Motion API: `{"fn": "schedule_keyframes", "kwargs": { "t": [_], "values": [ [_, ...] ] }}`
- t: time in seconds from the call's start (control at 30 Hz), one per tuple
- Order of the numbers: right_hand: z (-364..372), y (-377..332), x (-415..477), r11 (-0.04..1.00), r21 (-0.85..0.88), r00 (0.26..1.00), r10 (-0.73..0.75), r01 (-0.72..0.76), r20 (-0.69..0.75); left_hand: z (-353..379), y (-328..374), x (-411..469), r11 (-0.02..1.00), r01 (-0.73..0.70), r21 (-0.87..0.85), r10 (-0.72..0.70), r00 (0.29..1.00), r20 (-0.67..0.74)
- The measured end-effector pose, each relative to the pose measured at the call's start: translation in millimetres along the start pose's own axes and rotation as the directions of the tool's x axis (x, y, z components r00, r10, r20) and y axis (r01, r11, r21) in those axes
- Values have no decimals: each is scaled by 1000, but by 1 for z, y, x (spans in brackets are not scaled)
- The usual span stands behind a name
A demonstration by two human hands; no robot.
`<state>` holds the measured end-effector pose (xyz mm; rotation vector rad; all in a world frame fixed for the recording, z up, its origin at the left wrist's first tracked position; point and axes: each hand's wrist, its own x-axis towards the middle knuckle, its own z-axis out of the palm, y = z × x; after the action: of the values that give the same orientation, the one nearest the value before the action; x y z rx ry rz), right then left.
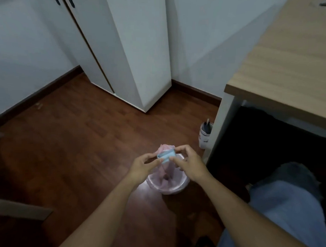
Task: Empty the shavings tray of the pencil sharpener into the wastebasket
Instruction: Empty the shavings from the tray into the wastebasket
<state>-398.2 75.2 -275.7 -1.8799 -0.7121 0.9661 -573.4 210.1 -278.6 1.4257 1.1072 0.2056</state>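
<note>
Blue shavings tray, seemingly pinched between left hand and right hand fingertips, above wastebasket.

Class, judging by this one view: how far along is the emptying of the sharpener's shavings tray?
Done: the light blue tray is out and over the wastebasket. In hand: left hand and right hand pinch it. Left: whether shavings have fallen is unclear; no sharpener in view.

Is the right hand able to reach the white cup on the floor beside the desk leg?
Probably yes: the right hand is near the white cup, bare floor between, but it holds the blue tray.
</note>
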Motion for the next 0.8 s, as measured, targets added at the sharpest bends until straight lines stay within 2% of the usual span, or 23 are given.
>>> {"fn": "schedule_keyframes", "kwargs": {
  "t": [0.17, 0.4, 0.53, 0.8],
  "values": [
    [9, 11, 3, 999, 11, 999, 46, -46, 14, 8, -14, 7, 970, 224, -94, -227, 974, -22],
    [10, 23, 2, 994, -26, 989, 112, -110, 95, 15, -7, 13, 833, 530, -158, -529, 847, 53],
    [5, 25, 5, 990, -69, 979, 136, -126, 152, 11, -9, 19, 791, 602, -108, -599, 798, 64],
    [4, 22, 5, 985, -77, 968, 166, -154, 190, 5, -11, 21, 773, 631, -62, -629, 776, 57]
  ]
}}
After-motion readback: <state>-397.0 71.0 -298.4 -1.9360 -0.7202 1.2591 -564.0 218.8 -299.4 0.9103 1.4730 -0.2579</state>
